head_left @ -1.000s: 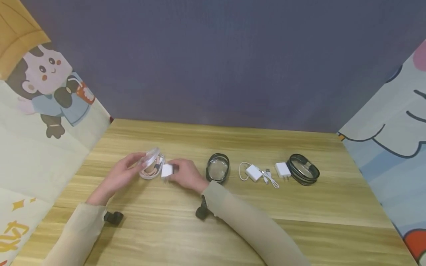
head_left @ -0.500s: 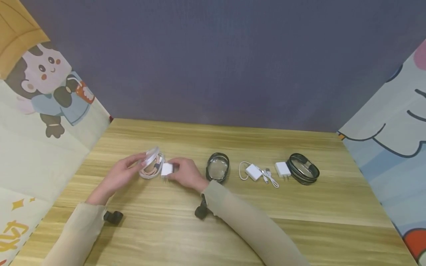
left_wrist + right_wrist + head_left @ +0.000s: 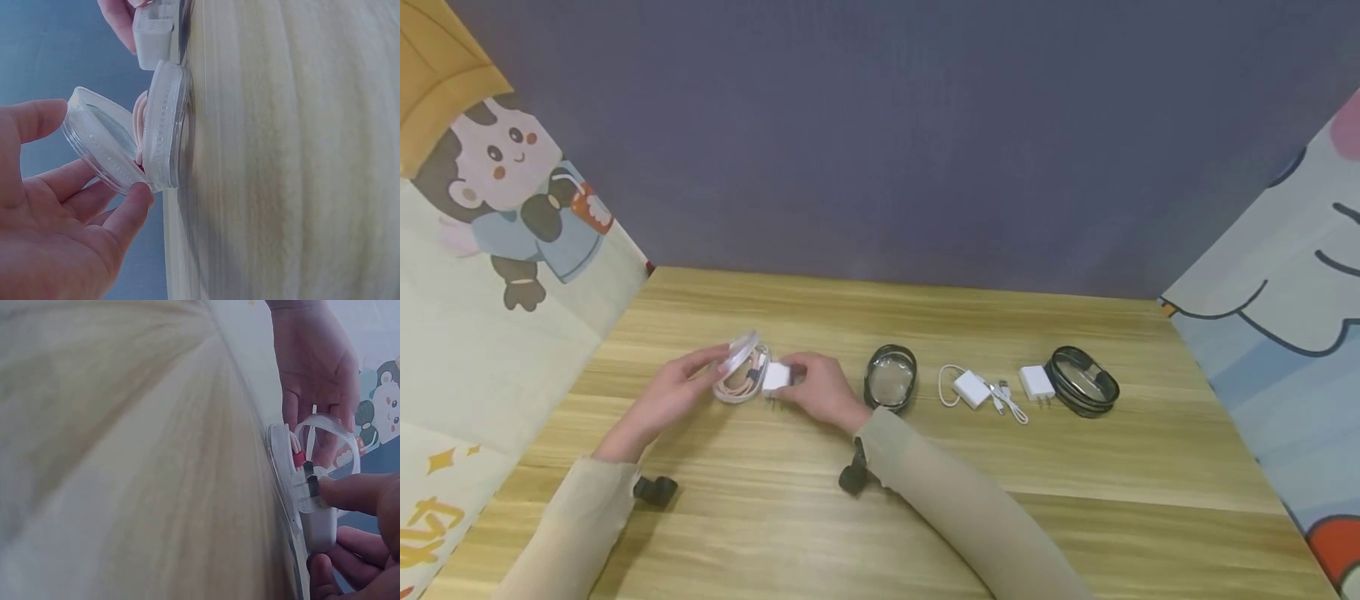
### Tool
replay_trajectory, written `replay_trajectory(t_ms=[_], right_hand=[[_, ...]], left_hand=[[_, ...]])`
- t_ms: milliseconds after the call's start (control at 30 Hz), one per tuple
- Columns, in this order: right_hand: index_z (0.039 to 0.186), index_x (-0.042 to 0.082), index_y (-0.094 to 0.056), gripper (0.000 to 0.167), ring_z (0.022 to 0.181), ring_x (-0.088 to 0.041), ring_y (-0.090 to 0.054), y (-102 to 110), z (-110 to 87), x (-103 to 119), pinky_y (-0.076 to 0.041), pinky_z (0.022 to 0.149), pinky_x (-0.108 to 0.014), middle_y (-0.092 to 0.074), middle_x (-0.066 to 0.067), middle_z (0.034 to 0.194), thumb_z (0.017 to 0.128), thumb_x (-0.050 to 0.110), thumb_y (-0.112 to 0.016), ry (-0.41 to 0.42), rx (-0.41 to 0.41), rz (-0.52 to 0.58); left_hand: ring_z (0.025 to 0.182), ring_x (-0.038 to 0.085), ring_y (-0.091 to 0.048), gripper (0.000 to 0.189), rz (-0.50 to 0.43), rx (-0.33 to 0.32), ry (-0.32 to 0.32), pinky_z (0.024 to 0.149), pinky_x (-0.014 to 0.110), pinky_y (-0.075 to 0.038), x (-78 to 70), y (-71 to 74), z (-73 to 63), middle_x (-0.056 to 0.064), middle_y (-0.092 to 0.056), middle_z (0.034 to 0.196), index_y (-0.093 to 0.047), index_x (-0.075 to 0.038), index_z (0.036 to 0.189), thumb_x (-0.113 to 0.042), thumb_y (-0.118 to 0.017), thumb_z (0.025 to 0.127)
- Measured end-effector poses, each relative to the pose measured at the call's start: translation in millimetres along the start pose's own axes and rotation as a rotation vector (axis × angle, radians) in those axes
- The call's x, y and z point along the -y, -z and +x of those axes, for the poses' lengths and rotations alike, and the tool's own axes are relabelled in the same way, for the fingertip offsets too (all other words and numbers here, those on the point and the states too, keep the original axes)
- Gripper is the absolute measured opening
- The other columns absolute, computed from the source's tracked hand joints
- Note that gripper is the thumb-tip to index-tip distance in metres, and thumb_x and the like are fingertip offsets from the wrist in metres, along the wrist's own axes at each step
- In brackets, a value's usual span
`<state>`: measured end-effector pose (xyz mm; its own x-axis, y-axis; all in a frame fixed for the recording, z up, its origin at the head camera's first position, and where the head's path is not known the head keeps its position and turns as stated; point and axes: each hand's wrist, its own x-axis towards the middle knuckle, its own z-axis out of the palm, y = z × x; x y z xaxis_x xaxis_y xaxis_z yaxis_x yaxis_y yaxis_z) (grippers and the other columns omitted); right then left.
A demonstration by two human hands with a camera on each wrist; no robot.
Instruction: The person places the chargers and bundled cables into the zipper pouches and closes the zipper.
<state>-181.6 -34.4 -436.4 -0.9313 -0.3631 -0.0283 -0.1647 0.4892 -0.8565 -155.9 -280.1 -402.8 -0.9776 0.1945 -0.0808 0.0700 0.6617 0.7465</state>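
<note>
My left hand (image 3: 673, 392) holds the raised lid (image 3: 100, 140) of a round clear plastic case (image 3: 164, 125), which stands on the table. Inside the case lies a coiled pale pink cable (image 3: 140, 125); a bit of red shows beside it in the right wrist view. My right hand (image 3: 824, 390) pinches a white charger plug (image 3: 776, 378) between thumb and fingers, right against the case's side. Its two metal prongs (image 3: 311, 478) are visible in the right wrist view. The black-rimmed clear round case (image 3: 891, 380) lies near my right wrist.
Further right on the wooden table (image 3: 760, 533) are a white charger plug (image 3: 972, 389) with a white cable (image 3: 1017, 408), another white charger plug (image 3: 1037, 382), and a coiled black cable (image 3: 1084, 383). A dark panel (image 3: 880, 150) stands behind the table.
The right hand's fingers have shifted slightly on the charger plug. The left hand and the raised lid have stayed almost where they were.
</note>
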Motion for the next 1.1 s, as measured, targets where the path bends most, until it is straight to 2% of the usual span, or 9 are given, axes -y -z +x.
replay_trajectory(t_ms=[433,700,833,1100], right_hand=[[0.128,0.007,-0.064,0.055,0.101,-0.013,-0.064,-10,4.2,8,-0.053,0.084,-0.021,-0.067,-0.006,0.120,0.079,0.022,-0.085,0.067,-0.059,0.098],[0.128,0.008,-0.065,0.054,0.093,-0.006,-0.063,-22,14.1,15,-0.053,0.076,-0.016,-0.067,-0.003,0.119,0.079,0.020,-0.085,0.065,-0.084,0.145],[0.129,0.008,-0.065,0.056,0.095,-0.006,-0.062,-28,16.1,20,-0.053,0.079,-0.016,-0.066,-0.004,0.121,0.079,0.021,-0.086,0.047,-0.102,0.138],[0.130,0.010,-0.065,0.057,0.109,-0.010,-0.060,-41,21.7,22,-0.050,0.092,-0.021,-0.064,-0.003,0.127,0.079,0.024,-0.086,0.019,-0.150,0.118]], left_hand=[[0.143,0.048,-0.025,0.064,-0.042,0.024,0.017,0.107,0.076,-0.018,0.3,0.8,0.8,0.021,-0.036,0.155,-0.045,-0.005,0.148,-0.049,-0.049,0.102],[0.143,0.048,-0.026,0.062,-0.053,0.024,0.012,0.107,0.075,-0.019,-1.5,-0.4,0.7,0.021,-0.037,0.154,-0.045,-0.005,0.148,-0.048,-0.049,0.103],[0.142,0.048,-0.026,0.063,-0.043,0.025,0.015,0.107,0.075,-0.019,-3.4,-0.4,-0.2,0.022,-0.037,0.154,-0.044,-0.005,0.148,-0.049,-0.048,0.103],[0.141,0.048,-0.029,0.062,-0.049,0.017,0.006,0.109,0.072,-0.022,-1.7,-1.0,-0.3,0.022,-0.039,0.153,-0.044,-0.003,0.148,-0.046,-0.047,0.104]])
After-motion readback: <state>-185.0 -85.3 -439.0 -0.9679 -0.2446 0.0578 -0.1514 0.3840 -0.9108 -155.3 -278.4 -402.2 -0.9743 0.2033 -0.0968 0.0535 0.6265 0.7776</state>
